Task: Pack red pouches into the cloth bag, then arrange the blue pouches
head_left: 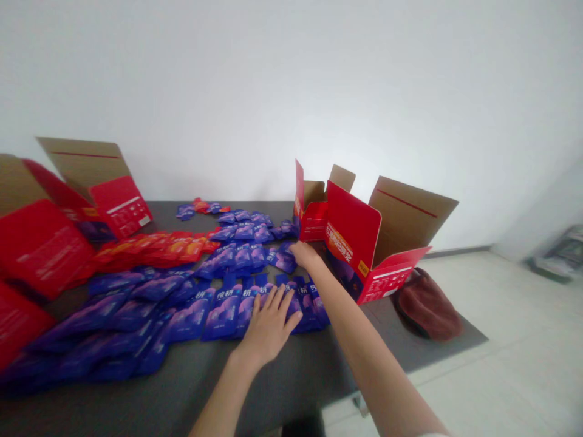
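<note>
My left hand (272, 321) lies with fingers spread on a front row of purple pouches (221, 309) with white lettering. Farther back, my right hand (304, 254) is closed at the edge of a purple pouch (282, 260), just left of the open red carton (350, 243). Its fingertips are partly hidden. More purple pouches (239, 256) lie in overlapping rows behind my left hand. To the left is a large heap of purple pouches (104, 328), with a row of red-orange pouches (159, 247) behind it.
Another open red carton (314, 221) stands behind the right one. Open red cartons (121, 206) also stand at the left. A brown-red cloth item (428, 306) lies at the grey table's (410, 352) right end. A white wall (255, 91) rises behind the table.
</note>
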Demonstrator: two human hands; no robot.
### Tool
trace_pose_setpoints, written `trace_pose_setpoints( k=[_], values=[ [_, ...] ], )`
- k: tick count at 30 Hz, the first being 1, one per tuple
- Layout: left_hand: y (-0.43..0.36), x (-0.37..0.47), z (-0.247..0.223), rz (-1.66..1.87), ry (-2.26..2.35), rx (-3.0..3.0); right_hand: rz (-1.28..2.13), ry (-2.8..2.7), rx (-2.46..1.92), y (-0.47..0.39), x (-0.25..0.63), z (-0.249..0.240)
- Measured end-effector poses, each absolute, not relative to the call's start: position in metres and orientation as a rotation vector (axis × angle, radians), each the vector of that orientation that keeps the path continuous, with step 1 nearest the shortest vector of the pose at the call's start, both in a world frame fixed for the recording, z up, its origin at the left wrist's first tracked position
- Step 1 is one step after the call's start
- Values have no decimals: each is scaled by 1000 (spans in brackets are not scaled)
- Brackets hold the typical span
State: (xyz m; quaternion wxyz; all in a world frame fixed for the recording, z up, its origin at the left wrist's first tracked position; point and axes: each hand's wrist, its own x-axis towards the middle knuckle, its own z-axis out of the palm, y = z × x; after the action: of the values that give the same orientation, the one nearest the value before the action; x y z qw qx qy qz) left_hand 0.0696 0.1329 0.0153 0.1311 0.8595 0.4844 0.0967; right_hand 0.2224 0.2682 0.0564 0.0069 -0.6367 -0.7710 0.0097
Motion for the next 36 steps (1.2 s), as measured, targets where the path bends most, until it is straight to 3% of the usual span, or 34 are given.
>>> trace_pose_setpoints(
  k=[13,21,31,36],
  values=[
    [133,69,16,323,1398,2462,98,-2421,-2098,290,241,53],
    [133,67,11,504,1333,2367,-189,-2487,-1965,264,235,62],
    [136,55,43,1045,1352,1964,-670,-2429,-1218,158,253,117],
    [126,43,82,876,1155,1694,-960,-2222,-537,104,252,108]
  ],
)
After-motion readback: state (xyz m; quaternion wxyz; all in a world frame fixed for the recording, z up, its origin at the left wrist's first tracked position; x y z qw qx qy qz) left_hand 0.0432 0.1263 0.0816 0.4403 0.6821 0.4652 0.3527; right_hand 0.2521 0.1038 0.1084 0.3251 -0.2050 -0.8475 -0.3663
